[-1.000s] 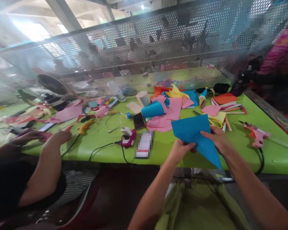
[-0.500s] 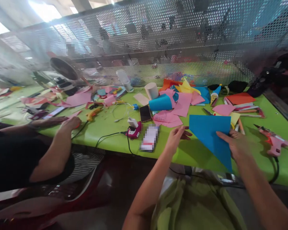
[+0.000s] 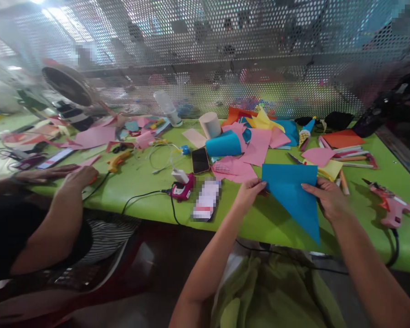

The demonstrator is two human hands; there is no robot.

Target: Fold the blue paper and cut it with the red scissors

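Observation:
A blue paper triangle (image 3: 294,191), point down, hangs over the front of the green table (image 3: 146,191). My left hand (image 3: 249,191) pinches its upper left corner. My right hand (image 3: 328,200) grips its right edge, fingers curled behind the sheet. Pink paper sheets (image 3: 237,169) lie just behind my left hand, and a blue paper roll (image 3: 223,145) lies further back.
A pink glue gun (image 3: 391,207) with a black cord lies at right. A phone (image 3: 200,160), a pink charger (image 3: 181,189), pencils (image 3: 341,152) and paper scraps litter the table. Another person's arms (image 3: 68,191) rest at left. A perforated metal screen (image 3: 225,59) backs the table.
My left hand, free of the sheet half a second ago, has come back and taken its upper left corner. The triangle has shifted slightly left.

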